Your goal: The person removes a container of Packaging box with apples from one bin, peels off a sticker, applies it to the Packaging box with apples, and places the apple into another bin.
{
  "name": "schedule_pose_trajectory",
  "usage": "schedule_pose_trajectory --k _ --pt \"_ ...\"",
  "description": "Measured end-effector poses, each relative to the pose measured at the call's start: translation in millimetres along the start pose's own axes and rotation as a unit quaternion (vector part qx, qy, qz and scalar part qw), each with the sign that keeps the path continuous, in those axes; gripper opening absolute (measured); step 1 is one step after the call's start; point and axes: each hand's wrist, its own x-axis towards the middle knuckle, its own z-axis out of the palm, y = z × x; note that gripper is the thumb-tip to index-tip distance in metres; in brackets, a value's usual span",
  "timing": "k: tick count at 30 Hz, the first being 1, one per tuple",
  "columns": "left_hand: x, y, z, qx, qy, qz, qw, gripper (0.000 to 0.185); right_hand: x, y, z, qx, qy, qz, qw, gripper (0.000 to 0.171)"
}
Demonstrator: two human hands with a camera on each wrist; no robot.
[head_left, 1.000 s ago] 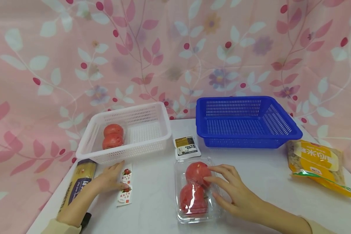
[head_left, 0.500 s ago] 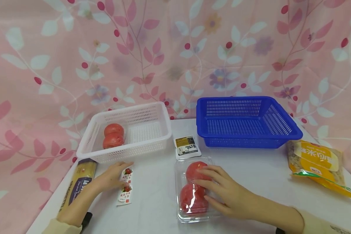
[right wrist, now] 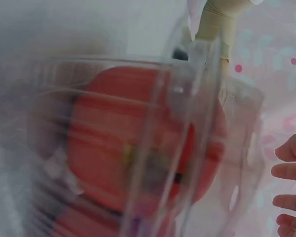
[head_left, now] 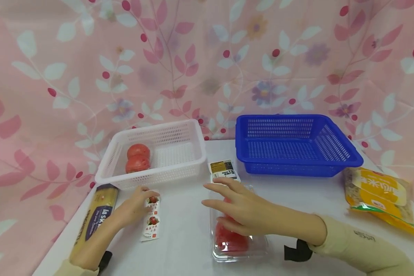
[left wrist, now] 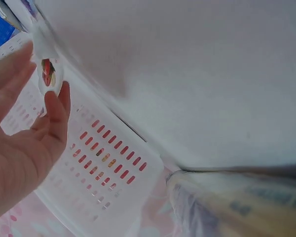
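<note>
A clear plastic clamshell holding red tomatoes lies on the white table, front centre. My right hand hovers over its far half with fingers spread and pointing left, hiding the far tomato. In the right wrist view only the fingertips show, apart from the box wall. My left hand rests by the front of the white basket, relaxed fingertips touching the top of a tomato label strip. Two tomatoes sit in that basket.
A blue basket stands at the back right. A small dark-and-white packet lies between the baskets. A spaghetti pack runs along the left table edge. A yellow bag lies at the right edge.
My right hand has slid left and forward from the side of the tomatoes to above the box, fingers now spread. The left hand has barely moved on the label strip.
</note>
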Motion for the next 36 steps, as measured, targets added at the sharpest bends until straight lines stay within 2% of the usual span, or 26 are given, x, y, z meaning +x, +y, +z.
schedule_pose_trajectory --k 5,10,14,18,23,31,36 --pt "0.1 0.3 -1.2 -0.007 0.048 -0.006 0.9988 0.036 16 -1 6 -0.008 0.014 -0.042 0.999 0.043" --pt "3.0 11.8 -4.2 -0.005 0.084 -0.007 0.9964 0.04 25 -3 9 -0.006 0.023 -0.055 0.998 0.045" --pt "5.9 25.5 -8.7 0.001 0.115 0.008 0.9934 0.037 24 -4 12 -0.005 0.03 -0.055 0.998 0.048" --pt "7.9 37.2 -11.8 0.001 0.138 0.044 0.9894 0.033 22 -5 13 0.0 0.02 -0.045 0.999 0.049" --pt "6.8 54.2 -15.0 -0.02 0.146 0.082 0.9857 0.029 21 -6 13 -0.008 0.014 -0.038 0.999 0.044" --pt "4.7 93.5 -22.2 -0.04 0.153 0.133 0.9785 0.031 16 -6 14 -0.03 0.029 -0.044 0.998 0.043" --pt "6.4 116.7 -23.1 -0.056 0.157 0.164 0.9723 0.03 13 -8 10 -0.002 0.031 -0.031 0.999 0.045"
